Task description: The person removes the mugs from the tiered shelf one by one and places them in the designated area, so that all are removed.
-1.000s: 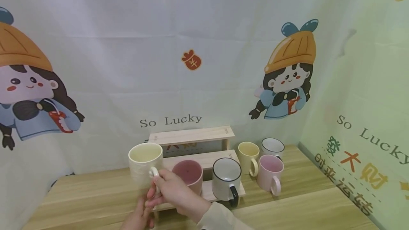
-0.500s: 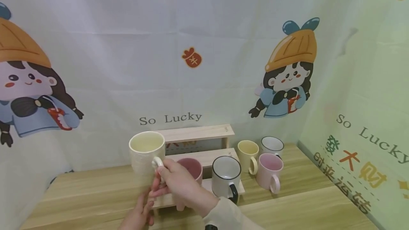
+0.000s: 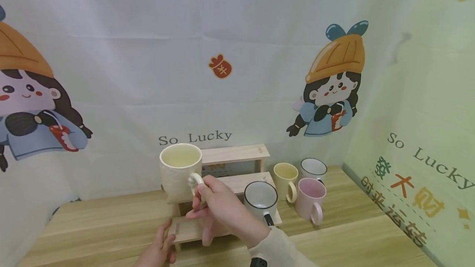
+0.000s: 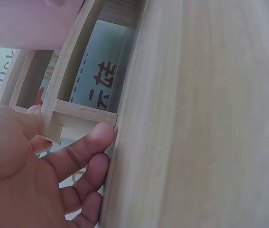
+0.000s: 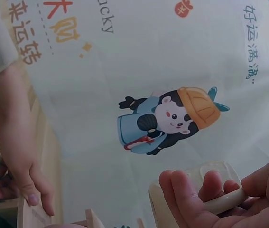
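My right hand (image 3: 228, 211) pinches the handle of a cream mug (image 3: 174, 180), holding it upright in front of the left part of a stepped wooden rack (image 3: 237, 182). In the right wrist view, fingers and thumb close round the mug's pale handle (image 5: 224, 202). My left hand (image 4: 44, 161) grips the left end of the rack's lowest step (image 4: 70, 61), its fingertips close to the tabletop. A pink mug (image 4: 25, 23) stands on that step, mostly hidden behind my right hand in the head view. Beside it is a white mug (image 3: 261, 199) with a black rim and handle.
Right of the rack, a yellow mug (image 3: 285, 180), a pink mug (image 3: 309, 199) and a black-rimmed white mug (image 3: 313, 169) stand on the wooden table (image 3: 104, 226). Behind hangs a printed cloth (image 3: 148, 73), with another stretch along the right side.
The cream mug has risen and shifted right with my right hand, now covering part of the rack's upper steps. My left hand stays at the rack's lower left end.
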A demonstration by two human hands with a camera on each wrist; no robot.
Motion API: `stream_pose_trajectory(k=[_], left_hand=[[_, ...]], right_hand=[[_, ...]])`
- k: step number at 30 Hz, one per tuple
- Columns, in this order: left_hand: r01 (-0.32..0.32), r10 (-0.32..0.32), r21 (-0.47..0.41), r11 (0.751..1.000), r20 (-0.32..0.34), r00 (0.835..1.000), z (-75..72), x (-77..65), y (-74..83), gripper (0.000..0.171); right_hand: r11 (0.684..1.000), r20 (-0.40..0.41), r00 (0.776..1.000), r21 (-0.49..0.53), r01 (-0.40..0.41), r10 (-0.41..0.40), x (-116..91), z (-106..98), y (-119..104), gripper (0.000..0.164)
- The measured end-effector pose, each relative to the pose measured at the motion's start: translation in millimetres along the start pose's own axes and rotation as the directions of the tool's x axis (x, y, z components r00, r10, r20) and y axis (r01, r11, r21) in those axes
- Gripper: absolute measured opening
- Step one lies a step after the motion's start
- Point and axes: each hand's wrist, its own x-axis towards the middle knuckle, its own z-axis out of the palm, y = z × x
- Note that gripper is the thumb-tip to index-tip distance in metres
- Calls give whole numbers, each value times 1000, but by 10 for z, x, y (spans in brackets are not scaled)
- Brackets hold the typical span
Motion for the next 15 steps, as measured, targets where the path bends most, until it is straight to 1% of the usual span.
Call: stream_pose_trajectory(k=[4,6,9,12,15], left_hand=[[12,-12,-7,1000,5,1000,-13,2,22,55],[8,-8,-8,1000,9,1000,-17,-2,22,57],[1,-1,-6,1000,8,1000,-12,-7,11,58],[-4,4,-2,1000,7,1000,-6,-11,-1,63],[8,-8,0,1000,8,1000,-2,-5,0,65]], right_hand=[[1000,-2,1000,8,9,-9,-16,-81,-54,21],[1000,2,1000,15,14,-14,-28,-121,-64,21],[999,8,1000,17,28,-28,-52,-189,-59,21],[999,9,999,10,50,-51,-69,-270,-48,22],[998,0,998,16,65,-65,-84,-353,-45,21]])
